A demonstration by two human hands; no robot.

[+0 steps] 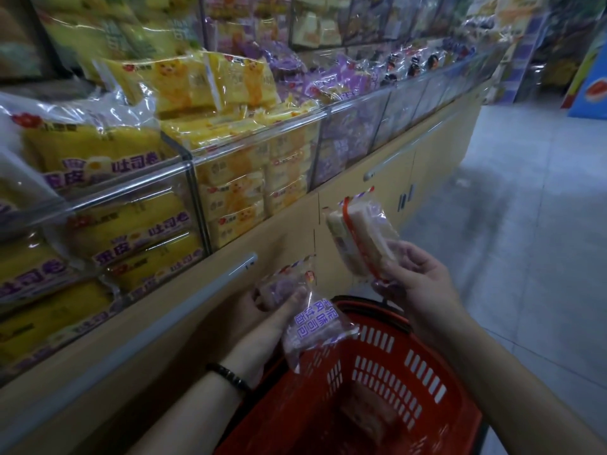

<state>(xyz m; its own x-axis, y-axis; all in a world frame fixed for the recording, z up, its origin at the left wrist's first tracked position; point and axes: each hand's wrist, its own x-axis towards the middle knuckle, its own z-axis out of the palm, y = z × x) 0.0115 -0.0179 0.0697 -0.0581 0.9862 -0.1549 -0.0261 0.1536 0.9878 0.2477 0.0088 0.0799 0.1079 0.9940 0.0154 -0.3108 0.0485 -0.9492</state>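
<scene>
My left hand [279, 307] grips a clear packet of purple-filled bread [308, 326] with purple lettering, held just above the near rim of a red shopping basket [427, 392]. My right hand [417, 274] holds a second clear packet of white sliced bread with a red stripe [358, 238], raised upright over the basket's far rim. Another wrapped bread packet [368, 412] lies on the basket's floor. A dark bead bracelet [230, 377] sits on my left wrist.
A long shop counter with clear acrylic bins [256, 149] runs along the left, stacked with yellow bread packets [131, 224] and purple ones [348, 133] farther on. Beige cabinet doors [387, 195] lie under it. A grey tiled aisle floor [532, 192] stretches to the right.
</scene>
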